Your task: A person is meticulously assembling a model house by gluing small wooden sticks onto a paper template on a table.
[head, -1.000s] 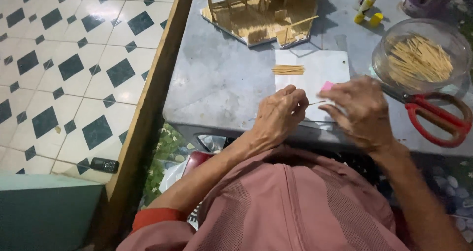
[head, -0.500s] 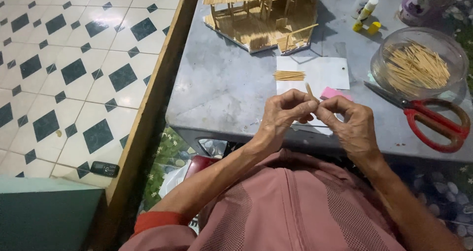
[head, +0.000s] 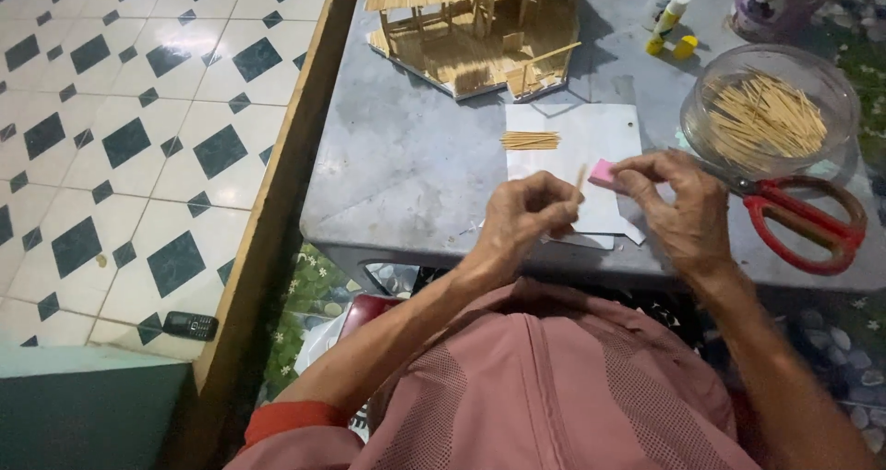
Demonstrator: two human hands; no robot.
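Wooden toothpick [head: 580,180] pinched upright in left hand [head: 528,219], fingers closed around it, above near edge of grey table [head: 415,174]. Pink block [head: 604,174] gripped by right hand [head: 678,207] fingertips, just right of the stick. Underneath, white paper sheet [head: 591,138]. Far right, glass bowl [head: 771,110] with sticks, red scissors [head: 803,225] beside.

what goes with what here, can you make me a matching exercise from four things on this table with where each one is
Things:
1. scissors
2. small stick model house
3. clear bowl of thin sticks
4. pink block

Places:
a. far end of the table, in the middle
b. pinched in the right hand
c. right edge of the table, red handles nearest the person
d. right side, just beyond the scissors

Pairs: 1-c, 2-a, 3-d, 4-b
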